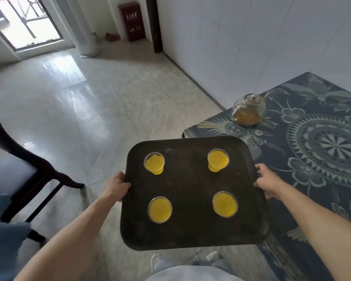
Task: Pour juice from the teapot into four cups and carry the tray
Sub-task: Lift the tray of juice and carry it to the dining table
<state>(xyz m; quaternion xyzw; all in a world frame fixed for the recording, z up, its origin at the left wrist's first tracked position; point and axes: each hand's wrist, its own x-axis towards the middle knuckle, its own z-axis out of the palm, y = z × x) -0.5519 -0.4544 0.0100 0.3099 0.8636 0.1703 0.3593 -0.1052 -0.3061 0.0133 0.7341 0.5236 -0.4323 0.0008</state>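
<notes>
We hold a dark rectangular tray [193,226] with rounded corners out in front of us, above a pale tiled floor [93,102]. Our left hand [118,186] grips the tray's left rim, fingers curled under it and thumb on top; our right hand [264,180] grips the right rim the same way. Four small clear glass cups sit upright on the tray, well apart, each filled with bright yellow juice — far left [154,163], far right [218,160], near left [160,209], near right [225,204]. To the right stands a table covered in a blue patterned cloth [320,142]. On its far left corner rests a round clear glass teapot [248,110] with its lid on and a little dark amber liquid inside. A dark wooden chair [18,159] stands at left.
</notes>
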